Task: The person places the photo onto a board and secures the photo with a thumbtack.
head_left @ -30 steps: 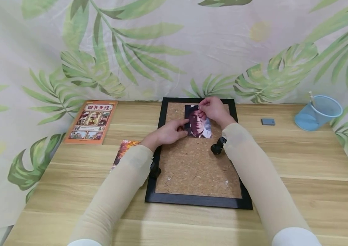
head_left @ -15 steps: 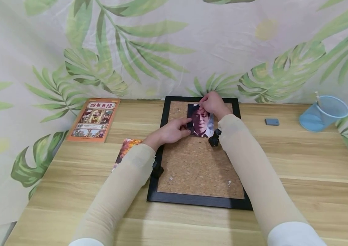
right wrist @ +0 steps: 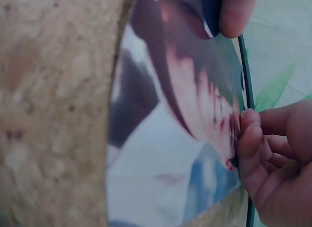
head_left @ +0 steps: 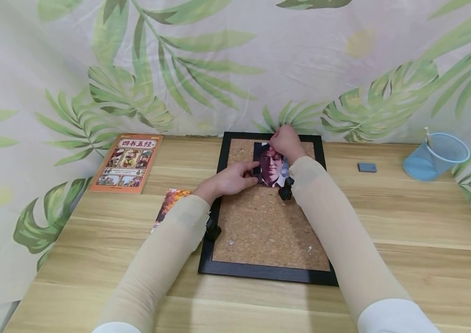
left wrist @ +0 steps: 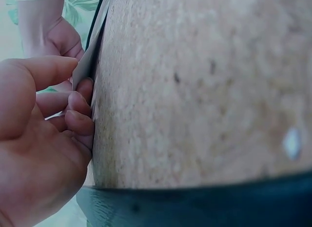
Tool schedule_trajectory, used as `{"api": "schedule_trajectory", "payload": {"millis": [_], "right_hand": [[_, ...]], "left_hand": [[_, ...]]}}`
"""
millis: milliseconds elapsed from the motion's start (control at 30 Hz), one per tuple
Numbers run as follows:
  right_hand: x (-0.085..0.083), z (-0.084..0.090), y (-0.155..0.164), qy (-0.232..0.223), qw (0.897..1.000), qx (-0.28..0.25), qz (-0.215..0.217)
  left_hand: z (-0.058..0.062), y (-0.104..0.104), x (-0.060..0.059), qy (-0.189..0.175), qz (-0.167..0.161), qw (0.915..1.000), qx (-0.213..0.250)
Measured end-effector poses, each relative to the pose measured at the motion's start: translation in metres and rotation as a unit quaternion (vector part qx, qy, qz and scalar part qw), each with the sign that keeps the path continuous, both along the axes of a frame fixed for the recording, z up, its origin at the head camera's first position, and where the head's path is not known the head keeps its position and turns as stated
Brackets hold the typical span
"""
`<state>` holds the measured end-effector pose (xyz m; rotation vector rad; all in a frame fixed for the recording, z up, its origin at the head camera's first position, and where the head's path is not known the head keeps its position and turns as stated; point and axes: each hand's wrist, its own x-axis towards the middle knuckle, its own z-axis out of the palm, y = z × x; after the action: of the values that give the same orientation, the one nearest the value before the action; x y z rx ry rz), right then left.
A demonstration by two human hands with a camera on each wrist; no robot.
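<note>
A portrait photo (head_left: 276,174) lies against the upper part of a black-framed corkboard (head_left: 269,226). My left hand (head_left: 231,178) pinches the photo's left edge; in the left wrist view, thumb and finger of that hand (left wrist: 44,124) sit on either side of the slightly lifted edge. My right hand (head_left: 287,140) is at the photo's top, fingers curled and thumb against the index finger. The right wrist view shows these fingertips (right wrist: 251,132) pressed together at the photo's surface, hiding whatever small thing they pinch. There the photo (right wrist: 161,114) bows a little.
An orange comic-style book (head_left: 125,164) lies at the back left of the wooden table (head_left: 385,222). A fiery-coloured picture (head_left: 173,200) is partly under the left forearm. On the right are a small blue-grey block (head_left: 367,167) and a blue mesh cup (head_left: 431,159) with a stick inside.
My right wrist has turned and shifted slightly left, its fingers curling more closely over the photo's top. The left hand keeps its grip on the edge. The head view has shifted slightly.
</note>
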<state>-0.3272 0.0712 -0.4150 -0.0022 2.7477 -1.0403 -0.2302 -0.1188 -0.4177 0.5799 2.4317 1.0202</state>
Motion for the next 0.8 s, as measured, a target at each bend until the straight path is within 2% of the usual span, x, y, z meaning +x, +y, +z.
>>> {"api": "schedule_trajectory", "payload": {"millis": [100, 300, 667, 800], "right_hand": [[0.0008, -0.0024, 0.0021, 0.003, 1.000, 0.002, -0.021], [0.0000, -0.0081, 0.0062, -0.070, 0.991, -0.095, -0.069], [0.0030, -0.0071, 0.0073, -0.081, 0.990, -0.084, -0.078], [0.0061, -0.0074, 0.0085, -0.077, 0.989, -0.094, -0.083]], "left_hand": [[0.0003, 0.0014, -0.0013, 0.004, 0.001, 1.0000, 0.001], [-0.0009, 0.0023, -0.0027, 0.010, 0.012, 0.9999, -0.005], [0.0021, 0.0063, 0.0010, 0.040, 0.018, 0.9980, -0.046], [0.0001, 0.0039, 0.0002, 0.030, 0.042, 0.9982, -0.030]]}}
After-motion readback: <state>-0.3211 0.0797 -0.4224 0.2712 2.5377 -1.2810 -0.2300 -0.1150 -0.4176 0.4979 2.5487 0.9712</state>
